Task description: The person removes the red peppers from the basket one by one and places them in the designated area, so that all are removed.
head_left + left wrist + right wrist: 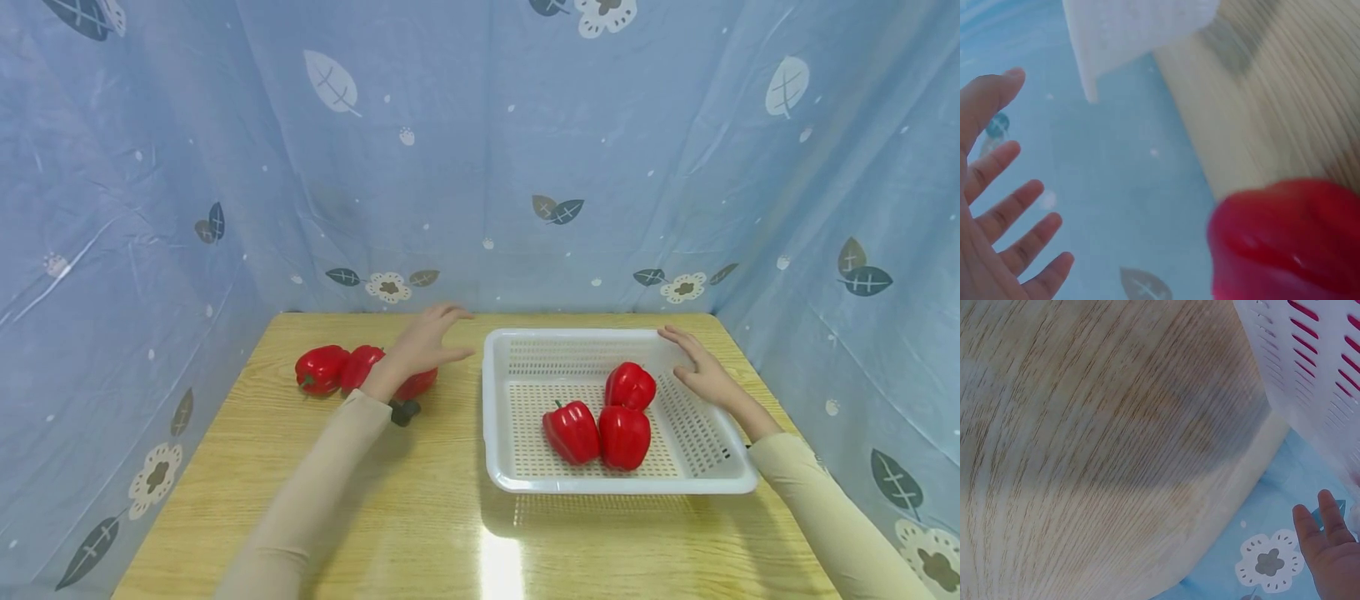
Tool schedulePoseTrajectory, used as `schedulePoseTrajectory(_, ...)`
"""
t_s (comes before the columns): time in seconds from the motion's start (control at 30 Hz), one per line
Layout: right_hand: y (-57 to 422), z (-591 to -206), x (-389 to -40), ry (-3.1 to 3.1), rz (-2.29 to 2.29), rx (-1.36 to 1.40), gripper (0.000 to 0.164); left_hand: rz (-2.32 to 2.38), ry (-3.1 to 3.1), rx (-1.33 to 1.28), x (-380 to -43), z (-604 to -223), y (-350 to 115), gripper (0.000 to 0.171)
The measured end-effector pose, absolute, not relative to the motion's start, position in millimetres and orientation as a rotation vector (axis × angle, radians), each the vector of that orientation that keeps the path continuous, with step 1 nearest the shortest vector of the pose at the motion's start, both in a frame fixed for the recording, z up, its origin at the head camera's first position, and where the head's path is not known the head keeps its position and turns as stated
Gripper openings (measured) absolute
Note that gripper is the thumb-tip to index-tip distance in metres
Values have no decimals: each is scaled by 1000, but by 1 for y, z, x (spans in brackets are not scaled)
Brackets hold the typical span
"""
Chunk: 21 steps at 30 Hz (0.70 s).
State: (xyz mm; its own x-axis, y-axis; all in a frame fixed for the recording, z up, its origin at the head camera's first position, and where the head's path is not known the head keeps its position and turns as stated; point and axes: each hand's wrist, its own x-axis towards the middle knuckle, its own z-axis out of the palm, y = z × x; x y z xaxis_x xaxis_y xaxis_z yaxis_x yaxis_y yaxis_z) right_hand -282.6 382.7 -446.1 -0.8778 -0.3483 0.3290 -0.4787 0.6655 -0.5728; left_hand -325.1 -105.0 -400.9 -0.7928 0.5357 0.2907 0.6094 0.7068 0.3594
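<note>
My left hand (422, 344) hovers over the left half of the table, fingers spread and thumb apart, with nothing in it. Under and beside that forearm lie red bell peppers: one at the left (321, 370), a middle one (360, 367) and one partly hidden by the wrist (417, 384). A red bell pepper (1288, 240) also shows large in the left wrist view. On the right, my right hand (705, 375) is at the right rim of a white plastic basket (615, 486), its fingers extended near the back corner. Three red bell peppers (573, 433) sit inside the basket.
The wooden table (420, 517) has blue patterned curtain (487, 167) behind it and along both sides. The basket's raised walls stand right of the middle. A dark wrist device (405, 412) shows under my left wrist.
</note>
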Motion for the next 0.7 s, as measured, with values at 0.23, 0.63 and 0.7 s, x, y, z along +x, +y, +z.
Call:
schedulePoseTrajectory(0.23, 380, -444, -282, -2706, 1035, 644, 59, -610, -2682, -1068, -323, -393, -81, 59)
schedulePoseTrajectory(0.63, 377, -439, -280, -2767, 1048, 523, 55, -548, -2693, -1208, -318, -382, -44, 56)
schedulePoseTrajectory(0.7, 377, -439, -280, -2776, 1054, 506, 57, -549, -2704, -1244, -316, -380, -37, 55)
